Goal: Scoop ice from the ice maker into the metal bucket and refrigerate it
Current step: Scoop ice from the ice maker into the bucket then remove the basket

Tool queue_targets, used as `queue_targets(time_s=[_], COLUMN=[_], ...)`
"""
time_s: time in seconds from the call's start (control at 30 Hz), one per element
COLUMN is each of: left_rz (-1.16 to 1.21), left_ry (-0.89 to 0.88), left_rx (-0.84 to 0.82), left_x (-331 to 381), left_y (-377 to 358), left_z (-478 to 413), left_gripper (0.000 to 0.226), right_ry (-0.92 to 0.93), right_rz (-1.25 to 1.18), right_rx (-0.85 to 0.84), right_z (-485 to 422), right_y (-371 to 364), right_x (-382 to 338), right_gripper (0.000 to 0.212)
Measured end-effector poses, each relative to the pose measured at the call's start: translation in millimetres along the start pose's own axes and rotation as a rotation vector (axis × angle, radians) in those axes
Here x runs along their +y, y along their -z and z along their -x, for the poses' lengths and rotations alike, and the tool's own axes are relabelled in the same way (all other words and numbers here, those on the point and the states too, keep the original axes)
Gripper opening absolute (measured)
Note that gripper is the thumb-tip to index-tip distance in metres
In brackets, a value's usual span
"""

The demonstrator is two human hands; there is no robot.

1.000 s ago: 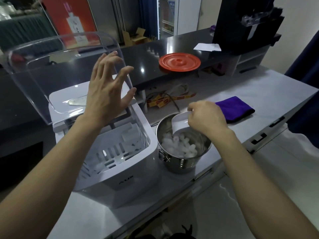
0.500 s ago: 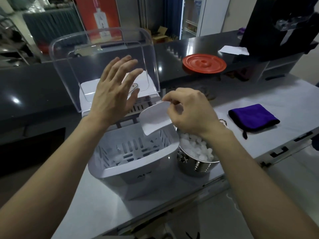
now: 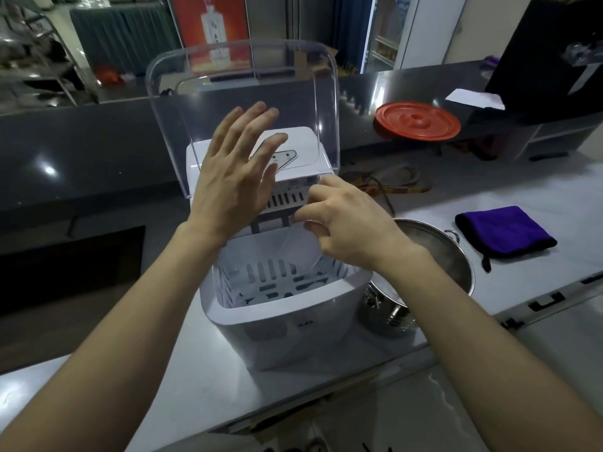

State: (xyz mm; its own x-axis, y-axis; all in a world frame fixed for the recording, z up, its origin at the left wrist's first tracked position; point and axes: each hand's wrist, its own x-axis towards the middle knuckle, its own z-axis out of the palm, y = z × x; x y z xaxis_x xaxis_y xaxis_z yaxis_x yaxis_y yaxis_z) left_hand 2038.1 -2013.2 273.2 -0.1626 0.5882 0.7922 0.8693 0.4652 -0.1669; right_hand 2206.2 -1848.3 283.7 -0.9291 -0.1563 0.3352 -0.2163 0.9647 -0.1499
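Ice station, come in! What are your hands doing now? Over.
Left hand open, up by the raised clear lid. Right hand pinches the white scoop over the ice maker basket. Metal bucket beside it; nothing blocking.

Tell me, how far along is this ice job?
Done: lid up, basket looks nearly empty. In hand: right hand holds the scoop over the basket; left hand open by the lid. Left: the bucket sits on the counter, contents hidden by the arm, not yet refrigerated.
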Motion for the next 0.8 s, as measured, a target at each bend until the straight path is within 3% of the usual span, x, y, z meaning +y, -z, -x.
queue_targets(time_s=[0.13, 0.8], left_rz=[-0.001, -0.036], left_ry=[0.0, 0.029], left_rx=[0.004, -0.001], left_x=[2, 8], left_y=[-3, -3], left_z=[1, 3], left_gripper=[0.035, 0.031], right_ry=[0.021, -0.009], right_rz=[0.018, 0.056], right_rx=[0.026, -0.249], right_z=[2, -12], right_y=[3, -16], right_x=[1, -5], right_gripper=[0.023, 0.031])
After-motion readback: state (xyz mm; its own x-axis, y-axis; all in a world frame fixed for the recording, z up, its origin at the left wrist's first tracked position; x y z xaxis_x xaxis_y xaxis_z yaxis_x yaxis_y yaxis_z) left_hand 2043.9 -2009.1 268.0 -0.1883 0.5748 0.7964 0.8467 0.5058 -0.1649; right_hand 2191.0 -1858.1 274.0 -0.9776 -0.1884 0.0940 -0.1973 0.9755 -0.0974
